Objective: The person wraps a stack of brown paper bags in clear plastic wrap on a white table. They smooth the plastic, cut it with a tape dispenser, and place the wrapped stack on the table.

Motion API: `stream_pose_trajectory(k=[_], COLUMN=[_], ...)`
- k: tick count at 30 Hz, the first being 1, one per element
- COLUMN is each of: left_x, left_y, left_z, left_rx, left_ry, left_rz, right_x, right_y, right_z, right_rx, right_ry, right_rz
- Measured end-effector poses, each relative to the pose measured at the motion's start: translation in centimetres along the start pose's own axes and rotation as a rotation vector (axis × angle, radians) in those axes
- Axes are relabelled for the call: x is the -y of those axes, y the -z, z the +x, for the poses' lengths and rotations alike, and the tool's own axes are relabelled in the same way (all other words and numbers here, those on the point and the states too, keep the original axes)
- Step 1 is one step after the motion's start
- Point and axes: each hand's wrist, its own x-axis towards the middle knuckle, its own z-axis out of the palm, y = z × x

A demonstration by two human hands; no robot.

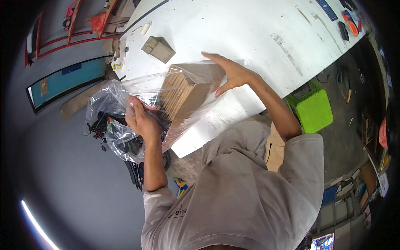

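A stack of flat brown cardboard pieces (177, 91) lies inside a large clear plastic bag (200, 109) at the near edge of the white table. My left hand (143, 121) is closed on the loose, crumpled part of the bag, left of the stack. At the stack's right end is my right hand (236, 74), its fingers stretched out and the thumb apart. I cannot tell if it touches the bag. Part of the bag hangs over the table's edge. Just beyond the stack stands a small folded cardboard box (158, 49).
The white table (250, 29) reaches away to the far right, where orange-handled scissors (353, 27) and a black tool (343, 31) lie. A bright green plastic stool (312, 109) is on the floor at right. Red-framed shelves (68, 40) stand at far left.
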Motion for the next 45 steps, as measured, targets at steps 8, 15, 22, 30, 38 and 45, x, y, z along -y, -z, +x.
stream_pose_trajectory(k=[8,15,22,30,38,45], left_x=[0.1,0.6,2.2,10.8,30.9,17.3], left_y=[0.1,0.1,8.8,22.4,25.0,29.3], left_z=[0.2,0.5,-0.9,-5.4,-16.1,-12.6], left_rx=[-0.139,-0.171,-0.101,-0.585,-0.508,-0.791], left_ry=[0.095,0.09,-0.063,0.184,0.475,-0.085], left_rz=[-0.11,-0.337,-0.368,-0.394,-0.725,-0.187], right_x=[-0.6,-1.3,5.0,18.1,13.8,14.3], right_y=[-1.6,-4.4,-5.3,-9.2,-18.5,-18.4], right_z=[2.2,1.2,0.3,1.7,-0.9,-0.7], right_rx=[0.218,0.126,0.097,0.219,0.427,0.452], right_ry=[-0.149,-0.172,-0.237,0.228,0.315,0.26], right_rz=[0.161,0.176,0.037,-0.62,-1.031,-1.055])
